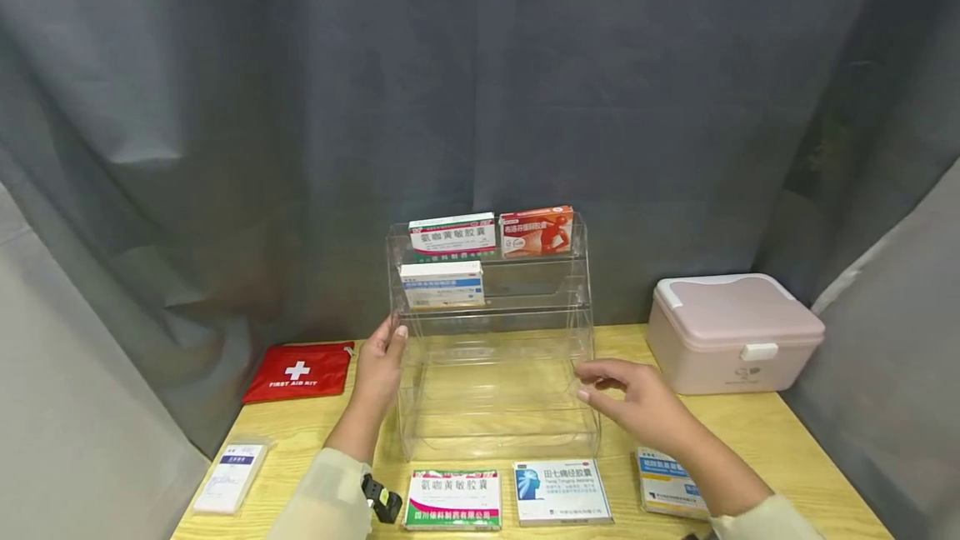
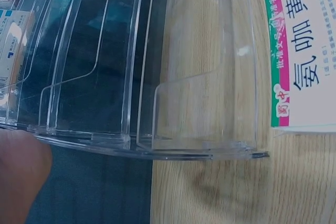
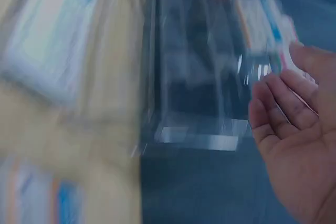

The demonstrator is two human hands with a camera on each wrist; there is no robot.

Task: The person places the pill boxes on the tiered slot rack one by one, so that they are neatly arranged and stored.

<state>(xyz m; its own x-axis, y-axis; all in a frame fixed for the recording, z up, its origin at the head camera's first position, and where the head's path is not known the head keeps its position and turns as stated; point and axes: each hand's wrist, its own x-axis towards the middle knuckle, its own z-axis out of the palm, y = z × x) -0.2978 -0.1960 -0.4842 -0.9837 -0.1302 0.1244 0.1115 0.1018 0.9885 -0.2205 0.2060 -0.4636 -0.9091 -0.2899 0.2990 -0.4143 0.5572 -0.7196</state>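
Note:
A clear tiered display rack [image 1: 498, 446] stands upright on the wooden table. My left hand [image 1: 381, 365] grips its left side panel, thumb to the front; in the left wrist view only part of that hand [image 2: 21, 171] shows. Beside the rack's right side is my right hand [image 1: 633, 402], fingers loosely bent and holding nothing. The right wrist view is blurred but shows that palm [image 3: 299, 145] with nothing in it. On the top tier sit a white-and-green medicine box [image 1: 453, 237] and a red medicine box [image 1: 536, 233]. A blue-and-white medicine box [image 1: 442, 285] stands on the second tier, at the left.
In front of the rack lie a green-and-pink medicine box [image 1: 453, 500], a light-blue medicine box [image 1: 562, 492] and a blue-and-yellow one [image 1: 670, 483]. A red first aid pouch [image 1: 298, 373] and a white packet [image 1: 231, 477] lie left. A pink lidded case [image 1: 735, 336] stands right.

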